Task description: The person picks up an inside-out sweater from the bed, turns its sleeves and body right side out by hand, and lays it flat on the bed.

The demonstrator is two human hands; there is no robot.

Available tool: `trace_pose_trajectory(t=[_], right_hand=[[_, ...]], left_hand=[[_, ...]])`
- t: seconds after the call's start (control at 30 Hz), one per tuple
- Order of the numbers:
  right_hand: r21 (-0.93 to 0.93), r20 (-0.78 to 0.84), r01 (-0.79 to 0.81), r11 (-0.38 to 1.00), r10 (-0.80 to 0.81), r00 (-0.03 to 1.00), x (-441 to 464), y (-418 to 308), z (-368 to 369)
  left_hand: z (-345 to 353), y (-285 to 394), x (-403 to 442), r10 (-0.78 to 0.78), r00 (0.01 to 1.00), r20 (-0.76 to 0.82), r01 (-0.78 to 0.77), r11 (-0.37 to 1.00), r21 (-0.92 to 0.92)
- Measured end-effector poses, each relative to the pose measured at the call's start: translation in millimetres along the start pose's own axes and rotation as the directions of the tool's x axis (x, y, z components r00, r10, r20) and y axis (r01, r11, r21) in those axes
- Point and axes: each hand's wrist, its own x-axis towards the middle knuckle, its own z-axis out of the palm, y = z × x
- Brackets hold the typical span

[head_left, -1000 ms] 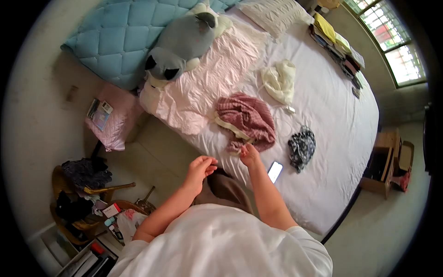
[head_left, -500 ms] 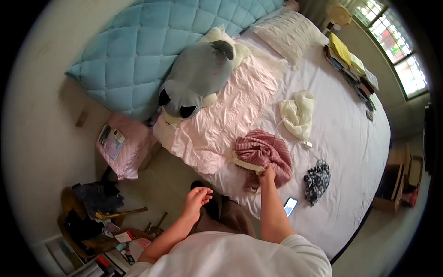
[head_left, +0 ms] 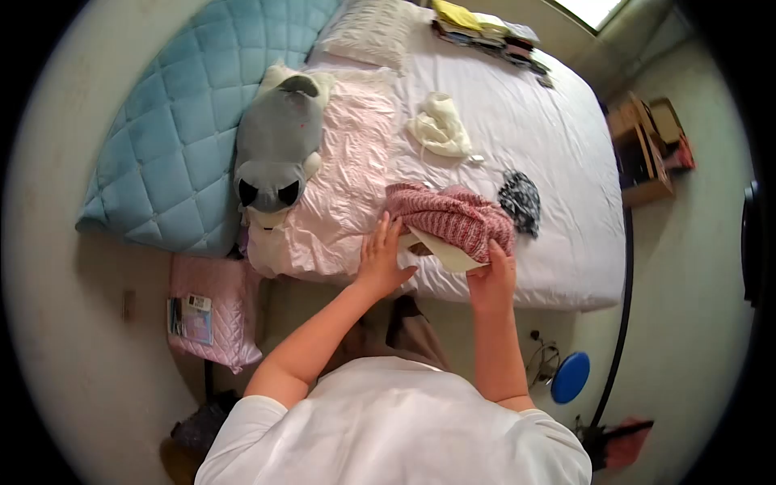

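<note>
Along the bed edge (head_left: 558, 296) bunches ribbed reddish cloth (head_left: 453, 214), cream-edged.

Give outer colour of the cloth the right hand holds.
Cloth: pinkish red with paler streaks; head view.

So you're at the foot of a big bed (head_left: 558, 271) with a pale, slightly wrinkled sheet, and down its left side you've got a puffy blue quilted panel (head_left: 166, 153) by a plain off-white wall (head_left: 61, 145). Your window (head_left: 596, 8) is up top right, just a corner showing, totally blown out bright. Near the bed's left corner there's a stand under a pink quilted cover (head_left: 230, 315). Off to your right, on the pale floor (head_left: 687, 347), sits a brown box (head_left: 651, 194), plus a round blue thing (head_left: 571, 377) closer to you, can't tell what.
</note>
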Motion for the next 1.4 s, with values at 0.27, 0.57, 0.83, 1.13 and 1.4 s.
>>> trace_pose_trajectory(t=[0.27,0.57,0.83,1.13,1.4], right_hand=[[-0.045,-0.024,0.542,0.839,-0.543,0.839,-144,-107,7],[0.117,-0.325,0.791,0.6,-0.73,0.602,-290,-204,-96],[0.128,-0.468,0.806,0.578,-0.682,0.563,-407,-307,-236],[-0.089,-0.512,0.854,0.513,-0.759,0.403,-429,-431,-330],[0.019,-0.474,0.844,0.536,-0.738,0.48,-365,-541,-461]], left_hand=[[8,69,-12,0.278,0.934,0.224,-0.175,0.903,-0.394],[62,223,-72,0.457,0.874,0.165,-0.206,0.656,-0.726],[192,351,-135,0.555,0.8,0.228,-0.324,0.719,-0.614],[294,499,-115,0.643,0.724,0.247,-0.38,0.672,-0.636],[431,583,-43,0.599,0.736,0.315,-0.423,0.77,-0.477]])
